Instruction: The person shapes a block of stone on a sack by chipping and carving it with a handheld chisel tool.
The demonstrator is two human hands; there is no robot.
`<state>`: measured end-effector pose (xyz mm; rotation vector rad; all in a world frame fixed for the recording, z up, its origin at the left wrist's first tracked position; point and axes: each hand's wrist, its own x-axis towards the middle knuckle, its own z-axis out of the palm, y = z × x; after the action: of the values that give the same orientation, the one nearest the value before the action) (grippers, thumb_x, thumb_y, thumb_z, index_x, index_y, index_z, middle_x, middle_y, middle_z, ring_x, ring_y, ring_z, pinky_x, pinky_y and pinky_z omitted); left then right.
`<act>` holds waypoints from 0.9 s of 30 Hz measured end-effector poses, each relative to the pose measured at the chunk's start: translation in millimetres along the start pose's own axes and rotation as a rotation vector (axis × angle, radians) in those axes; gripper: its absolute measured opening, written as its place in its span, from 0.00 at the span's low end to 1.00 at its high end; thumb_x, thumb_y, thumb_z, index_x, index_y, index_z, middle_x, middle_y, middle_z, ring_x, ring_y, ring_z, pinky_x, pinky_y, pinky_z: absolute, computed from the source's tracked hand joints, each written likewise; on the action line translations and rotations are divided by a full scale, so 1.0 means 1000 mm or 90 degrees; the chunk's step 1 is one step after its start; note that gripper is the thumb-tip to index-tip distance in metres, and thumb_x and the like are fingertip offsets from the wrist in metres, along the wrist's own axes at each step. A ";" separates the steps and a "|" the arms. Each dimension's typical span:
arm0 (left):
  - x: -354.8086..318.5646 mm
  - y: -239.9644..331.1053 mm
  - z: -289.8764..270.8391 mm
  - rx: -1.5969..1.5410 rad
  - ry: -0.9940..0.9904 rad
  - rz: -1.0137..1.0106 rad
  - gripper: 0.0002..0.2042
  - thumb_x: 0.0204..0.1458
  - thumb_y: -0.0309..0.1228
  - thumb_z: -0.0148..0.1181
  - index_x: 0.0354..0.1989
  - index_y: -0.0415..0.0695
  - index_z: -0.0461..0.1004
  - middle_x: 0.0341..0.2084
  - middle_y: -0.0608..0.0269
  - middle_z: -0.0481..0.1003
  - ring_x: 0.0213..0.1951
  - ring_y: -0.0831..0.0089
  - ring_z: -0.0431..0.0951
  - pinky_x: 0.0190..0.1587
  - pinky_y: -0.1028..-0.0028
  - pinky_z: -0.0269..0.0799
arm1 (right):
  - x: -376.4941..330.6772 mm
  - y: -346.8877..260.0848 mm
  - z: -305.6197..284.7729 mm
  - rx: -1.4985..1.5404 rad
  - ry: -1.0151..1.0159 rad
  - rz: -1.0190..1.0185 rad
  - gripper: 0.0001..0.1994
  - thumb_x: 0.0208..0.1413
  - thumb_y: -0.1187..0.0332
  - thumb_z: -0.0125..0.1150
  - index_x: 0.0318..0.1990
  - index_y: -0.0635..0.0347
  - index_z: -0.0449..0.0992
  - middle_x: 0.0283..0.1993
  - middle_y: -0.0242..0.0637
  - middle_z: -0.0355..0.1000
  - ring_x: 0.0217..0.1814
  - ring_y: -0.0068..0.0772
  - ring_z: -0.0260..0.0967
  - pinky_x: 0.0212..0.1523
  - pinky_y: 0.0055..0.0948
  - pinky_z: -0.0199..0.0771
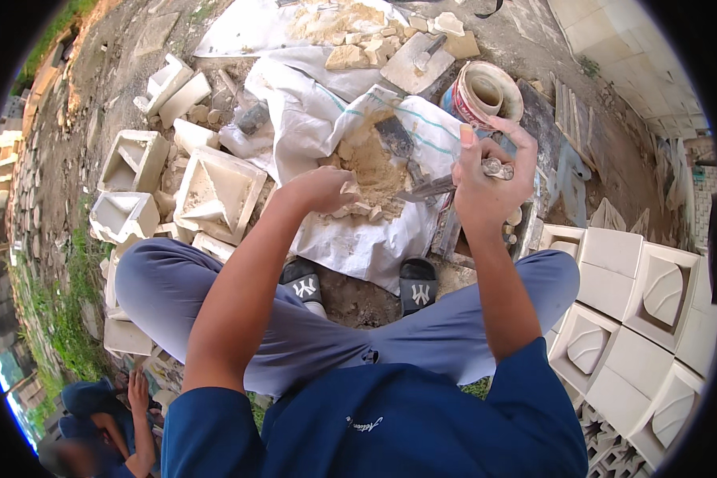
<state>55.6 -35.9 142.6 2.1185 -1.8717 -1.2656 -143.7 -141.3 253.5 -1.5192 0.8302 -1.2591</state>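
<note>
My left hand point(320, 190) is closed over the sand pile, fingers curled around something pale that I cannot make out. A flat metal-bladed hand tool point(432, 188) is gripped in my right hand point(492, 171), its blade pointing left toward the sand. Between and beyond the hands, tan sand point(372, 163) with pale stone chips lies on a white woven sack point(346, 247). A dark flat-headed tool point(394, 137) rests on that sand, not in either hand.
Hollow cream blocks point(219, 193) stand at left, and patterned blocks point(585, 350) are stacked at right. A crusted bucket point(486, 94) stands beyond my right hand. Nearby lie a slab point(417, 64) and a hammer point(252, 118). Another person point(107, 426) is at lower left.
</note>
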 end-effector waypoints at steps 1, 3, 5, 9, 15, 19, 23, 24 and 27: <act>-0.002 0.000 0.004 -0.004 -0.002 -0.002 0.26 0.60 0.49 0.57 0.59 0.44 0.70 0.53 0.42 0.73 0.57 0.47 0.71 0.58 0.57 0.67 | -0.003 0.003 -0.001 0.017 0.001 0.002 0.15 0.52 0.77 0.72 0.44 0.64 0.72 0.34 0.31 0.72 0.25 0.14 0.68 0.25 0.16 0.64; -0.001 -0.002 0.005 -0.012 0.014 0.002 0.26 0.60 0.49 0.57 0.59 0.44 0.70 0.54 0.42 0.72 0.57 0.47 0.71 0.59 0.57 0.67 | 0.000 0.039 0.004 -0.141 0.003 -0.186 0.15 0.51 0.77 0.73 0.43 0.63 0.73 0.32 0.32 0.73 0.26 0.15 0.69 0.25 0.16 0.65; 0.001 -0.005 0.003 0.007 -0.013 -0.012 0.26 0.60 0.50 0.57 0.59 0.45 0.70 0.54 0.43 0.72 0.58 0.47 0.71 0.59 0.57 0.67 | 0.008 0.037 0.013 -0.151 0.007 -0.172 0.15 0.51 0.77 0.72 0.43 0.63 0.73 0.34 0.32 0.74 0.27 0.15 0.70 0.25 0.16 0.66; -0.007 0.002 -0.001 -0.006 0.030 0.000 0.26 0.60 0.50 0.57 0.60 0.44 0.70 0.54 0.43 0.72 0.58 0.47 0.71 0.59 0.57 0.67 | 0.010 0.007 0.013 -0.071 0.047 -0.073 0.14 0.52 0.76 0.71 0.44 0.63 0.73 0.31 0.31 0.74 0.25 0.15 0.68 0.24 0.17 0.66; -0.006 -0.007 0.002 0.016 -0.023 -0.042 0.27 0.60 0.50 0.56 0.61 0.43 0.68 0.57 0.44 0.70 0.60 0.47 0.69 0.60 0.57 0.66 | 0.019 0.028 0.034 -0.075 -0.041 -0.057 0.17 0.51 0.77 0.72 0.47 0.63 0.73 0.45 0.35 0.74 0.25 0.17 0.69 0.26 0.17 0.68; -0.011 -0.005 0.001 -0.005 -0.031 -0.045 0.28 0.60 0.50 0.56 0.62 0.43 0.68 0.57 0.42 0.69 0.60 0.48 0.69 0.59 0.57 0.67 | 0.009 0.006 0.030 -0.052 -0.038 -0.091 0.18 0.51 0.76 0.72 0.49 0.64 0.73 0.47 0.34 0.74 0.29 0.17 0.71 0.30 0.18 0.69; -0.009 -0.005 -0.003 -0.007 -0.024 -0.045 0.28 0.60 0.50 0.56 0.62 0.44 0.68 0.57 0.43 0.70 0.60 0.47 0.69 0.60 0.57 0.66 | 0.013 0.036 0.036 -0.120 -0.055 -0.017 0.11 0.51 0.72 0.74 0.29 0.63 0.74 0.28 0.30 0.72 0.23 0.14 0.63 0.26 0.19 0.64; -0.008 -0.006 -0.002 -0.005 -0.021 -0.046 0.28 0.60 0.50 0.56 0.62 0.44 0.68 0.57 0.43 0.70 0.60 0.47 0.69 0.60 0.57 0.66 | 0.017 0.034 0.040 -0.098 -0.059 -0.014 0.16 0.50 0.70 0.75 0.22 0.62 0.70 0.19 0.27 0.67 0.21 0.14 0.59 0.24 0.20 0.61; -0.013 -0.011 0.003 0.007 -0.037 -0.074 0.28 0.60 0.49 0.56 0.63 0.44 0.67 0.56 0.44 0.70 0.59 0.47 0.69 0.61 0.58 0.66 | 0.011 0.017 0.034 -0.145 -0.051 -0.086 0.16 0.51 0.70 0.74 0.22 0.62 0.70 0.17 0.26 0.66 0.20 0.13 0.60 0.23 0.19 0.60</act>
<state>64.0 -20.3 141.7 2.2507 -1.8051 -1.3564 -107.0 -147.9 240.2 -1.8227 0.8522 -1.2234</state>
